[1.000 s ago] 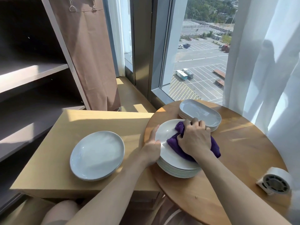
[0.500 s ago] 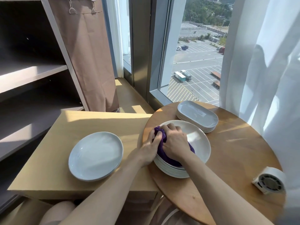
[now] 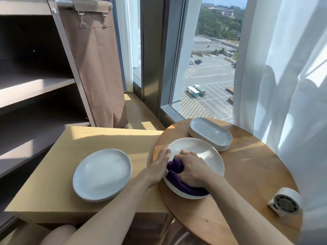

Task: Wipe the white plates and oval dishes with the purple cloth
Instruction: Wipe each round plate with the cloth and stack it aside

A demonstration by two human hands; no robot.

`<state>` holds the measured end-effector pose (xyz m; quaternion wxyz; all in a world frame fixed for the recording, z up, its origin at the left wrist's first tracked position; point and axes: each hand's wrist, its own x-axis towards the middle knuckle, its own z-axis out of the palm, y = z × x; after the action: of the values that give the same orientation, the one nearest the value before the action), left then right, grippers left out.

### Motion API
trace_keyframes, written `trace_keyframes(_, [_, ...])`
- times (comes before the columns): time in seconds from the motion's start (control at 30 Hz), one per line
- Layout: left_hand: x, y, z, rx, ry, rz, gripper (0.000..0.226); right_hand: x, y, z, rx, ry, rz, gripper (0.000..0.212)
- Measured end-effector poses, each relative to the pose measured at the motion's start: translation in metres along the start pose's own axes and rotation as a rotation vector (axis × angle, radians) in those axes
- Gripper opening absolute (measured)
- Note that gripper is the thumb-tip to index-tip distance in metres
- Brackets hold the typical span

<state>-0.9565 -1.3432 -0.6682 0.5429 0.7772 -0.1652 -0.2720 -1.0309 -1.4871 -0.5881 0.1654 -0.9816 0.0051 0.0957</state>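
A stack of white round plates (image 3: 200, 151) sits on the round wooden table (image 3: 251, 174). My right hand (image 3: 192, 167) grips the bunched purple cloth (image 3: 178, 181) and presses it onto the near-left part of the top plate. My left hand (image 3: 159, 165) rests with straight fingers against the stack's left rim. Behind them a stack of oval dishes (image 3: 210, 133) stands near the window. A separate short stack of white plates (image 3: 102, 174) lies on the light wooden box (image 3: 53, 174) to the left.
A white roll-shaped device (image 3: 285, 200) lies at the table's right edge. Dark shelving (image 3: 35, 82) and a brown fabric bag (image 3: 95, 68) stand at the left. A window (image 3: 208, 68) and a sheer white curtain (image 3: 283, 85) close off the back and right.
My right hand has swept the cloth from the right side of the top plate across to its near-left part. My left hand stayed at the stack's left rim.
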Motion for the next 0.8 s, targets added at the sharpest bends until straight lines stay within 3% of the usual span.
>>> trace_keyframes(0.17, [0.007,-0.008,0.000,0.083,0.012,0.002,0.063,-0.016,0.003,-0.001,-0.174,-0.004,0.088,0.030])
trace_keyframes(0.33, [0.005,-0.003,0.004,0.032,0.049,-0.008,0.062,-0.018,0.029,-0.010,-0.276,0.056,0.250,0.033])
trace_keyframes(0.5, [0.004,-0.001,-0.001,0.052,0.013,-0.011,0.064,0.000,0.052,-0.003,-0.446,0.283,0.362,0.039])
trace_keyframes(0.67, [0.007,-0.004,-0.005,0.101,0.005,-0.016,0.061,0.028,0.049,0.009,-0.454,0.433,0.371,0.042])
trace_keyframes(0.8, [0.006,-0.001,-0.003,0.057,0.010,-0.023,0.054,0.045,0.033,0.017,-0.322,0.491,0.385,0.043])
